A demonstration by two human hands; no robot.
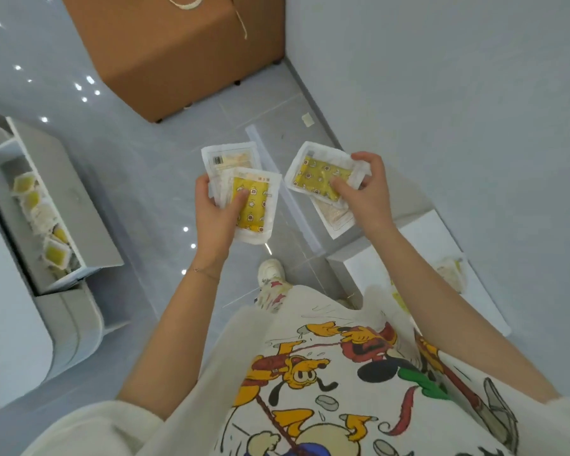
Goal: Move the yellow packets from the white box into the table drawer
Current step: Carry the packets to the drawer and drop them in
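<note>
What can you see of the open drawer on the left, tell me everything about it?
The drawer is pale grey-white and looks like painted board, with a plain flat front and thin walls. It stands pulled out, open, from the white table at the left edge of view. Inside lies a row of yellow packets, overlapping along its length; its floor is mostly hidden. The left hand and right hand are both clear of it, each holding more packets.
</note>
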